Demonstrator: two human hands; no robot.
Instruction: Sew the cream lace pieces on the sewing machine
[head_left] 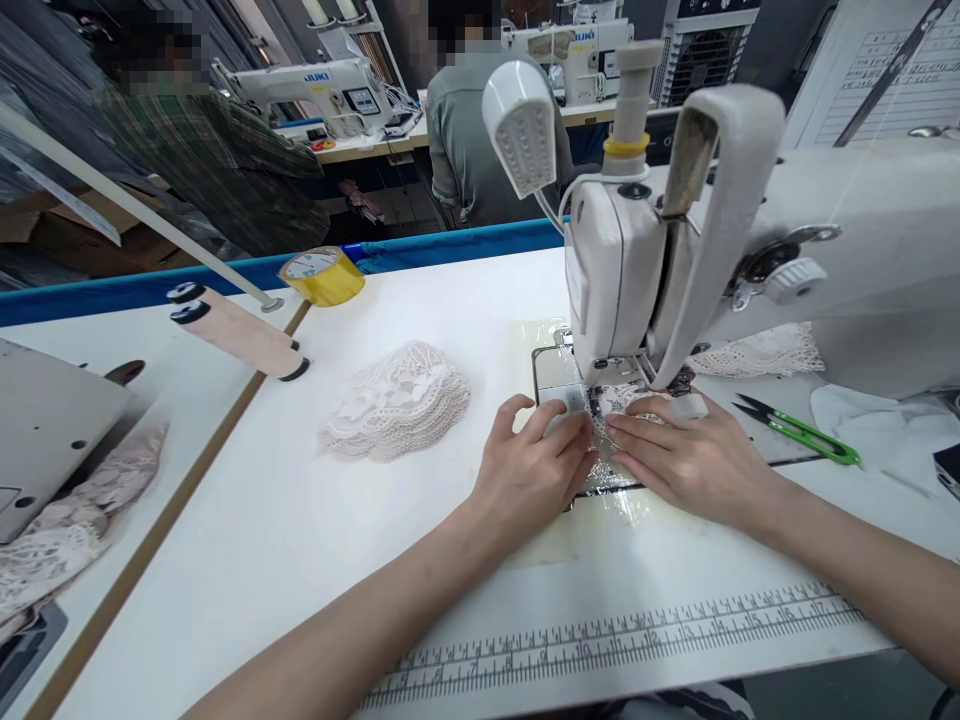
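A white lace piece (619,398) lies under the needle area of the sewing machine (626,270), mostly covered by my fingers. My left hand (536,460) is closed at its left edge, fingers bent and fingertips pinched together beside the presser foot. From the right, my right hand (686,460) holds the same lace, its fingers close together across it and the thumb below. A small white tab (688,406) shows over the right fingers. To the left of my hands rests a stack of lace pieces (397,400).
Green-handled thread snips (806,432) lie to the right, near more lace (765,352). Yellow tape (322,277) and a thread cone (240,335) sit at the back left. A printed ruler (615,640) runs along the front edge. Two people work beyond the table.
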